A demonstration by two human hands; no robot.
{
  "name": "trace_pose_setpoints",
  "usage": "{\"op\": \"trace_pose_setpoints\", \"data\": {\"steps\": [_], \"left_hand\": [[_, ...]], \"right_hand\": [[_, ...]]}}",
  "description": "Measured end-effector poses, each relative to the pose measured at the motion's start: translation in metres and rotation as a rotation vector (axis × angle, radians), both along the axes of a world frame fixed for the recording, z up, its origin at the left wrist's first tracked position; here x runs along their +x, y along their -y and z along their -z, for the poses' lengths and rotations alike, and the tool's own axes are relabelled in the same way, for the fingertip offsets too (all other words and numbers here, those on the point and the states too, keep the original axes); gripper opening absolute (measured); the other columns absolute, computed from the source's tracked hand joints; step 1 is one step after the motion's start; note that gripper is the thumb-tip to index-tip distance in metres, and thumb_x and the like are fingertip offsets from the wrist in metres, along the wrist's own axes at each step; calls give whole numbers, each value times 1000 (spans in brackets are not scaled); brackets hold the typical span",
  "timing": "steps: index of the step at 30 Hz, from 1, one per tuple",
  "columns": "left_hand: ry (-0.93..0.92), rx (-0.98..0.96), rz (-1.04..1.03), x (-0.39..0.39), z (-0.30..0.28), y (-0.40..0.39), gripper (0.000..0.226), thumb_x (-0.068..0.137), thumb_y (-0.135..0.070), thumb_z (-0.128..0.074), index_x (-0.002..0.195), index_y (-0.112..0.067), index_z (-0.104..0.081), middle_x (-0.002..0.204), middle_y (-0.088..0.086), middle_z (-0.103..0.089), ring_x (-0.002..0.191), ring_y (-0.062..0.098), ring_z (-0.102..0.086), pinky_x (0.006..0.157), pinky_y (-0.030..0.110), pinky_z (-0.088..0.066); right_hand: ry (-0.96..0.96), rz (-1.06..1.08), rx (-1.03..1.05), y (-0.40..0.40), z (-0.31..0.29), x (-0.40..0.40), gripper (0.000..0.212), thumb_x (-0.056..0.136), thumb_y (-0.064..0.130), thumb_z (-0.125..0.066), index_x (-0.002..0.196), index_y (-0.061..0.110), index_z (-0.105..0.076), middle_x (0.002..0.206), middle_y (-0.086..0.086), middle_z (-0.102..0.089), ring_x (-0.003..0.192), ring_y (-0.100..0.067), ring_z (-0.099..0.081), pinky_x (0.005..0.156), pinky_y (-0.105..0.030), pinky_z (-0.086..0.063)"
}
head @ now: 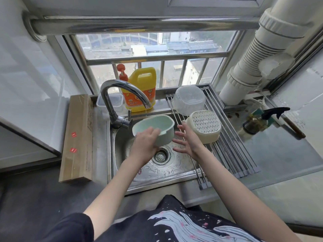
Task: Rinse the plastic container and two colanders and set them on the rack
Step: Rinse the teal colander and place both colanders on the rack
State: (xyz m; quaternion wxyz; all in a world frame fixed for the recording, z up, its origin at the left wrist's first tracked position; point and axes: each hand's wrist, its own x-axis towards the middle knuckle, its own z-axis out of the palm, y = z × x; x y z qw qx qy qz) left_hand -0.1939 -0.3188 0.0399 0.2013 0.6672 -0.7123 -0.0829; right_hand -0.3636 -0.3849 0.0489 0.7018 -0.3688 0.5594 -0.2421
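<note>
Left hand (146,142): closed over rim of pale green plastic colander (155,131), smooth-walled, rounded-square, tilted above steel sink (174,169). Right hand (187,141): fingers spread wide, holding nothing, just beside green colander and close to cream colander (203,126). Cream colander: ribbed plastic, perforated base up, inverted on steel roll-up rack (229,151). Clear plastic container (188,99): translucent, rounded, inverted on rack behind cream colander. Curved chrome faucet (122,95) at sink's far-left corner; yellow detergent jug (141,89) behind it.
</note>
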Motion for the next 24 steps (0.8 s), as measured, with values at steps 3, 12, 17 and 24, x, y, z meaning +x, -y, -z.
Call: {"op": "trace_pose_setpoints", "data": {"steps": [3,12,17,24], "left_hand": [[295,-182,125,-10,12,-12,57,48,-3,-82,91,-18,-49,79,3,-57,70,24,-57,66,32,-29],[347,-347,231,-7,42,-29,64,43,0,-81,91,-22,-44,80,2,-53,76,19,-42,69,30,-29],[-13,-145,50,-6,39,-24,55,54,-10,-85,96,-18,-50,80,2,-56,70,25,-58,65,29,-35],[-1626,457,-592,13,10,-8,48,78,-21,-73,120,-3,-58,113,15,-66,109,33,-60,90,41,-48]], "right_hand": [[-51,-45,13,1,-3,4,46,93,62,-37,113,25,-57,110,-5,-63,92,-25,-66,75,-44,-57],[-401,-241,-33,-6,8,-2,26,97,37,-47,119,23,-44,91,-3,-60,66,-18,-59,63,-34,-59],[-381,-227,-27,-5,7,1,53,93,66,-25,105,22,-52,84,-2,-53,66,-18,-54,63,-32,-55],[-362,-96,-9,1,13,-12,62,97,59,-24,145,21,-32,131,-9,-45,102,-26,-55,81,-42,-52]]}}
